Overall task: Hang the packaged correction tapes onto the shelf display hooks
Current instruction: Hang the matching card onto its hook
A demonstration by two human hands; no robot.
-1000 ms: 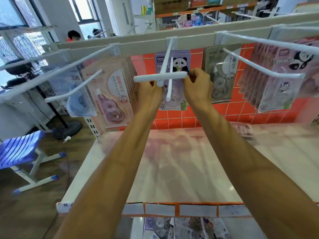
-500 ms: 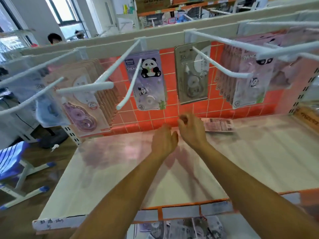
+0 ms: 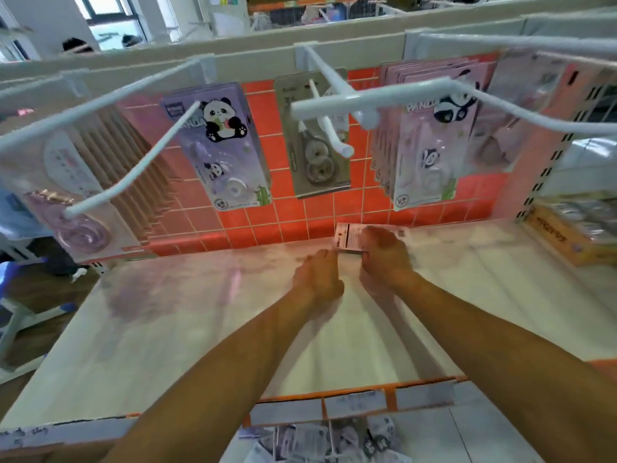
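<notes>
Currently both of my hands are at the far edge of the shelf (image 3: pixel 200 312), where one loose pack (image 3: pixel 350 237) of correction tape lies flat, printed back up, touching the tiled back wall (image 3: pixel 277 208). It lies directly below the hooks, so I judge it as the next pack to lift.

Hand state: the right hand (image 3: pixel 384 255) covers the right part of the loose pack, fingers curled over its near edge. The left hand (image 3: pixel 319 275) sits just beside the pack's left corner with fingers bent; I cannot tell whether it touches or holds anything.

Hung stock, left to right:
- one fanned stack of pink packs (image 3: pixel 100 182), count unclear;
- one purple panda pack (image 3: pixel 227 152), alone on its hook;
- one grey pack (image 3: pixel 314 168), alone on its hook (image 3: pixel 325 125);
- one pink panda stack (image 3: pixel 424 162), several deep, not countable.

Packs hang from their top holes, faces toward the aisle, so the prints read from the front. More packs (image 3: pixel 320 442) lie jumbled below the near edge, too blurred to count.
</notes>
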